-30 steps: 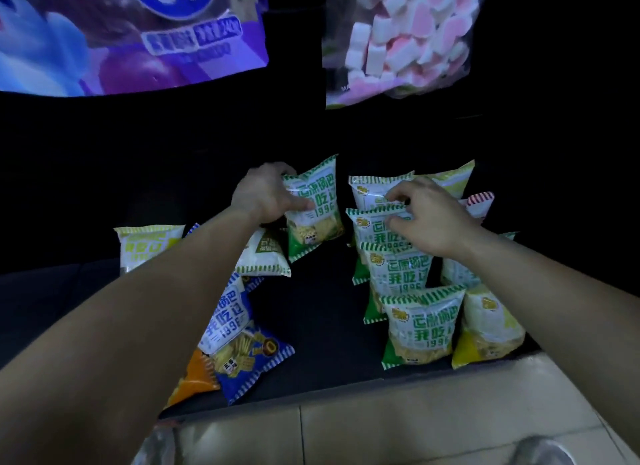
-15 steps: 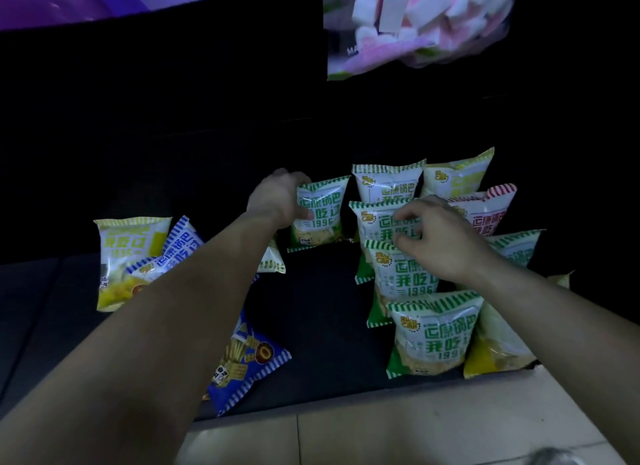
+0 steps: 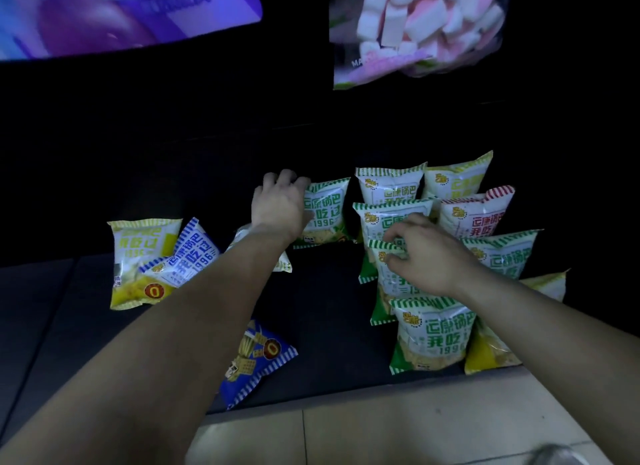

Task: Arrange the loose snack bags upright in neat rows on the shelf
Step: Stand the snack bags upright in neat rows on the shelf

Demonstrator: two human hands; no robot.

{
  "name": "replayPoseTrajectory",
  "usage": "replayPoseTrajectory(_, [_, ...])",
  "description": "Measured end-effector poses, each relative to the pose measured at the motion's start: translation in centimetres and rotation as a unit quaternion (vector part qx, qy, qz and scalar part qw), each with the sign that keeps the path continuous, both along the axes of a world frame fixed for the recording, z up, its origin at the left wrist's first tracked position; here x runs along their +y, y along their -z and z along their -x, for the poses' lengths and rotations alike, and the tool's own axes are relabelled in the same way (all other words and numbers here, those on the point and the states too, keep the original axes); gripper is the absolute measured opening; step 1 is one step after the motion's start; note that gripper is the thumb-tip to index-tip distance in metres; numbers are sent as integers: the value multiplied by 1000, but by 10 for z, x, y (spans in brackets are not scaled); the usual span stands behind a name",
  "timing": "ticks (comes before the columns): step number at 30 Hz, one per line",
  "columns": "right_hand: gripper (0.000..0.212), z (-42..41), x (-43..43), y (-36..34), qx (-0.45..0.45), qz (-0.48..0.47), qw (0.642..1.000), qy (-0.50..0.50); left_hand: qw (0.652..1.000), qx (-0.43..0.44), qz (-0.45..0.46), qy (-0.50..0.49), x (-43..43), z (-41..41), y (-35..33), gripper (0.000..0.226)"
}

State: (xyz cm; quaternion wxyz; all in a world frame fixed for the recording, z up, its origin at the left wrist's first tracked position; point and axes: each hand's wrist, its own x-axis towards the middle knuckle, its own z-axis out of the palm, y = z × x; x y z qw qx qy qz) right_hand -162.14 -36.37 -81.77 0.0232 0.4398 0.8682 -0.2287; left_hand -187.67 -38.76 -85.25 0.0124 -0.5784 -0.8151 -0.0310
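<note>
On the dark shelf (image 3: 325,329), my left hand (image 3: 278,205) grips the upper left corner of a green snack bag (image 3: 327,211) that stands upright at the back. My right hand (image 3: 420,253) pinches the top edge of another green bag (image 3: 389,281), third in a standing row of green bags that ends with the front green bag (image 3: 433,333). Loose bags lie to the left: a yellow one (image 3: 138,260), a blue striped one (image 3: 188,256) leaning on it, and a blue bag (image 3: 256,357) flat near the front edge. A pale bag (image 3: 278,263) is mostly hidden under my left forearm.
A second row stands at the right with yellowish (image 3: 457,180), red-striped (image 3: 474,215) and green (image 3: 505,256) bags and a yellow one (image 3: 488,353) in front. A bag of pink and white marshmallows (image 3: 415,24) and a purple package (image 3: 121,14) hang above. Tiled floor (image 3: 381,426) lies below.
My left hand carried the green bag back and right and stood it upright beside the green row. My right hand slid slightly forward along the row. The view shifted a little.
</note>
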Motion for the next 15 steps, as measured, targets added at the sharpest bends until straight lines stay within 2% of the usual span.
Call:
replayPoseTrajectory(4, [42, 15, -16, -23, -5, -16, 1000, -26, 999, -45, 24, 6, -34, 12, -37, 71])
replayPoseTrajectory(9, [46, 45, -49, -48, -13, -17, 999, -50, 989, -43, 142, 27, -130, 35, -84, 66])
replayPoseTrajectory(15, [56, 97, -98, -27, -51, -17, 995, -82, 975, -107, 192, -29, -224, 65, -92, 74])
